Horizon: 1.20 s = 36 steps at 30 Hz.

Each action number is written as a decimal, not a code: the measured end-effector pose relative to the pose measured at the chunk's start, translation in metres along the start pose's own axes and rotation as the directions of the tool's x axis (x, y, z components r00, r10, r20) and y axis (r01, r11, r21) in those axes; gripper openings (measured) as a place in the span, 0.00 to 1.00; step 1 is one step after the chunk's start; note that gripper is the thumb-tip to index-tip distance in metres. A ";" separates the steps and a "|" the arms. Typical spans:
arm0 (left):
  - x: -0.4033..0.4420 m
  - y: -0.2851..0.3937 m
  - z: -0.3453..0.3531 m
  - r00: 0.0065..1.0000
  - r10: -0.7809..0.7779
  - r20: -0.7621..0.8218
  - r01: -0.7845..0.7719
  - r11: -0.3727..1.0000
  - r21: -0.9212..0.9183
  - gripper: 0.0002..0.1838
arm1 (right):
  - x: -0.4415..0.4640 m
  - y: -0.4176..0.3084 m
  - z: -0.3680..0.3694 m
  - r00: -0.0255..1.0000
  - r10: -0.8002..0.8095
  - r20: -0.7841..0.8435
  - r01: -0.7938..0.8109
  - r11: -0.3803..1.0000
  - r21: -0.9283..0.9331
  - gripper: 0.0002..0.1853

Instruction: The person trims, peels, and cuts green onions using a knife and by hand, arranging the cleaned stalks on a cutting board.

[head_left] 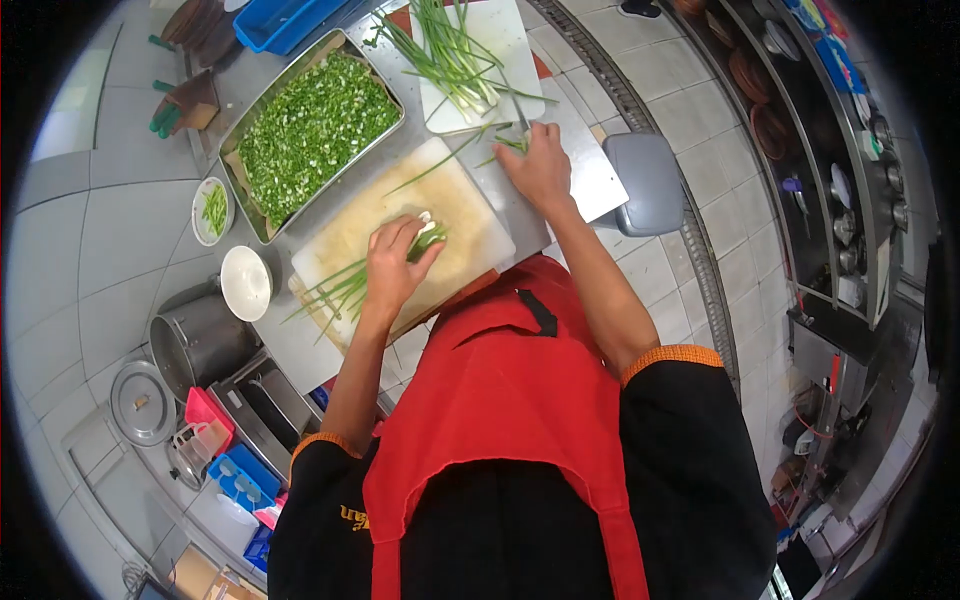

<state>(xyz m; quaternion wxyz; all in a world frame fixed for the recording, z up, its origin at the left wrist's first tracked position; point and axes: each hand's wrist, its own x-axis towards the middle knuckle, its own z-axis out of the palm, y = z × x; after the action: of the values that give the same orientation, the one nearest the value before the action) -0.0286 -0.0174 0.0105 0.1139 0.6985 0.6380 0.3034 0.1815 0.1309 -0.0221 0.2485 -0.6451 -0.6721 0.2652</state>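
Observation:
My left hand (393,262) is closed around a bunch of scallions (345,288) on the worn cutting board (455,205). Their white ends poke out past my fingers, and the green tops trail to the lower left. Off the board to the right, my right hand (540,168) is wrapped round a knife (521,112); the handle is hidden in my grip, and only part of the narrow blade shows. Scallion bits lie by its fingers. Beyond it, a loose pile of whole scallions (455,65) rests on a second white board (440,112).
A metal tray (268,232) heaped with chopped scallions stands at the upper left. Beside it are a small bowl (213,212) of green pieces and a white bowl (246,284). A blue bin (285,25) sits behind. A grey lidded bin (645,185) stands right of the table.

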 end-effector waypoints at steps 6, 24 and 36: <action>0.054 0.014 0.018 0.999 0.041 -0.028 -0.037 0.988 0.149 0.14 | 0.017 0.010 -0.011 0.994 -0.103 0.029 0.093 0.964 0.250 0.17; 0.125 0.039 0.067 0.984 -0.168 0.058 0.146 0.950 0.278 0.08 | 0.108 -0.016 0.010 0.943 -0.268 0.196 0.252 0.962 0.101 0.19; 0.158 0.049 0.086 0.641 -0.586 0.496 0.615 0.006 -0.788 0.15 | 0.067 -0.005 -0.050 0.915 -0.003 0.404 -0.269 0.741 0.616 0.21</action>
<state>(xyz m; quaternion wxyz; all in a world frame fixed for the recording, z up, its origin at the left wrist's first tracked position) 0.0612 0.1463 0.0135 0.6113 0.1647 0.5757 0.5174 0.2083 0.1997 0.0173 0.3053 -0.4990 -0.5210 0.6216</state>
